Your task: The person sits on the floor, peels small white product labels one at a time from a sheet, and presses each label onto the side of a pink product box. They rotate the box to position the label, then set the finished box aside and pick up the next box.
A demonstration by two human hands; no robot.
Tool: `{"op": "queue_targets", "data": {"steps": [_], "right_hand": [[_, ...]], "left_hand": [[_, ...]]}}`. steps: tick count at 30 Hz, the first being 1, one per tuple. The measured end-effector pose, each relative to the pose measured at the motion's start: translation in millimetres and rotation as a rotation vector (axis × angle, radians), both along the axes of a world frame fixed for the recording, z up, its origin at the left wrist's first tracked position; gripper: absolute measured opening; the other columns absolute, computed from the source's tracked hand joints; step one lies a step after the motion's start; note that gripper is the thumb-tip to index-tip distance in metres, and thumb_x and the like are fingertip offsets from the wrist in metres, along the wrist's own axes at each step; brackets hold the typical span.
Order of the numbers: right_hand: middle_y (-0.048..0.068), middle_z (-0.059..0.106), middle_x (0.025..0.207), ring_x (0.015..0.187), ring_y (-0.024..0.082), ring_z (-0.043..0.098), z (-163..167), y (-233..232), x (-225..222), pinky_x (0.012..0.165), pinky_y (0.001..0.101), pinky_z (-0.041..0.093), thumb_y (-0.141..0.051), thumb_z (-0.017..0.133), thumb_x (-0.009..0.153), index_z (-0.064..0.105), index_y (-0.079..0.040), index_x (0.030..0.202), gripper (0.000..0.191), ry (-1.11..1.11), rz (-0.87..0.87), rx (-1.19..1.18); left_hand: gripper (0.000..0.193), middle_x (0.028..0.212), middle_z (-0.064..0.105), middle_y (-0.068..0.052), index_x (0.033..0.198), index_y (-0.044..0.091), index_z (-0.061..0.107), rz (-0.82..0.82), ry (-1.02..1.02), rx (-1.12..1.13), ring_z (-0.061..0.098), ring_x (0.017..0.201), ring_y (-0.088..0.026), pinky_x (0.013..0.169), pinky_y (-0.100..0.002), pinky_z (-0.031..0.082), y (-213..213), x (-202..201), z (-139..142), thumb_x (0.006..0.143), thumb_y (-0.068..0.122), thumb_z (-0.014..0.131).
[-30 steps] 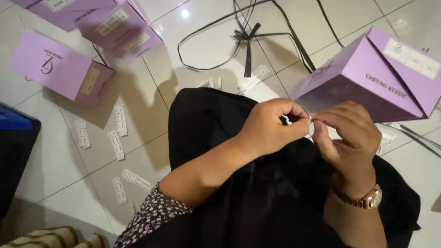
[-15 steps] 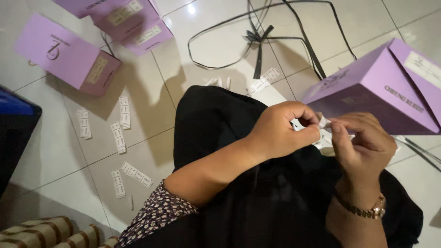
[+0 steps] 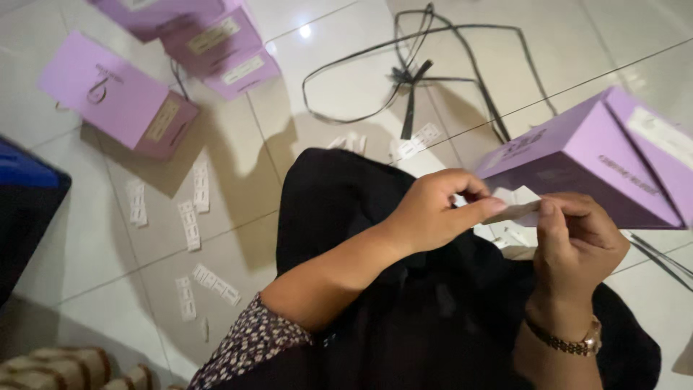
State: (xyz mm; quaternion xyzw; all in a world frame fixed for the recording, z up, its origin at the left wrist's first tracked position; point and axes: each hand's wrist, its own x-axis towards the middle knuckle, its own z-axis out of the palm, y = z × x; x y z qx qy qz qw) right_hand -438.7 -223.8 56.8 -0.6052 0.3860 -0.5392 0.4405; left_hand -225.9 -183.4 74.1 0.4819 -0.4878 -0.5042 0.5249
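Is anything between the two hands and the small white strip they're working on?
Nothing visible. The left hand and right hand both pinch the white strip directly, above the black cloth, with the purple box behind it.

**Pale tiled floor under indoor light**

The floor (image 3: 346,79) is laid with large, glossy, off-white tiles split by thin grey grout lines running diagonally across the view. A small bright glare spot (image 3: 306,31) sits near the top, the reflection of an overhead light. Soft shadows fall across the tiles. At the left edge stands a dark object with a blue top (image 3: 25,195), possibly a bin or case. A striped beige cushion or fabric (image 3: 65,370) fills the lower left corner.
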Motion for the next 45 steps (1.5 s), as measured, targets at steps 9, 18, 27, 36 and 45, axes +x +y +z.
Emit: {"op": "queue_targets", "data": {"steps": [9, 18, 27, 36, 45], "right_hand": [[0.015, 0.071, 0.095, 0.08, 0.015, 0.066, -8.7, -30.5, -61.0, 0.074, 0.0241, 0.056, 0.003, 0.063, 0.116, 0.067, 0.008, 0.101, 0.016, -0.326, -0.213, -0.163], [0.02, 0.069, 0.095, 0.075, 0.018, 0.065, -9.9, -37.4, -123.3, 0.071, 0.0268, 0.056, 0.007, 0.058, 0.116, 0.061, 0.008, 0.098, 0.018, -0.425, -0.361, -0.138], [0.02, 0.068, 0.094, 0.074, 0.018, 0.061, -19.6, -41.8, -137.4, 0.071, 0.0268, 0.051, 0.009, 0.054, 0.114, 0.06, 0.006, 0.097, 0.018, -0.448, -0.342, -0.135], [0.02, 0.069, 0.094, 0.076, 0.018, 0.063, -14.7, -40.5, -144.3, 0.074, 0.0268, 0.053, 0.008, 0.057, 0.115, 0.06, 0.006, 0.094, 0.021, -0.463, -0.363, -0.131], [0.013, 0.068, 0.093, 0.081, 0.017, 0.064, -18.6, -44.9, -129.3, 0.078, 0.028, 0.055, 0.003, 0.066, 0.113, 0.064, 0.005, 0.101, 0.013, -0.522, -0.297, -0.158]], "left_hand": [[0.025, 0.086, 0.074, -0.005, 0.094, 0.001, 0.074, 0.136, -0.181, -0.034, 0.066, 0.077, -0.01, 0.071, -0.025, 0.055, -21.4, 28.0, -40.5, 0.091, 0.026, 0.079], [0.016, 0.105, 0.075, -0.01, 0.101, 0.015, 0.078, 0.103, -1.057, 0.24, 0.071, 0.095, -0.033, 0.082, -0.044, 0.056, -54.4, 61.7, -98.7, 0.089, 0.017, 0.067], [0.096, 0.118, 0.071, -0.013, 0.16, 0.02, 0.024, 0.288, -1.145, 0.196, 0.068, 0.109, -0.033, 0.089, -0.047, 0.054, -194.4, 87.0, 17.8, 0.084, 0.043, 0.078], [0.079, 0.119, 0.072, -0.008, 0.149, 0.022, 0.041, 0.429, -1.238, 0.1, 0.067, 0.113, -0.033, 0.093, -0.047, 0.054, -283.2, 113.9, 111.8, 0.082, 0.031, 0.081], [0.025, 0.087, 0.074, -0.008, 0.106, 0.006, 0.076, -0.237, -0.531, -0.237, 0.065, 0.078, -0.014, 0.071, -0.028, 0.055, -137.4, -27.1, 110.2, 0.094, 0.028, 0.076]]}}
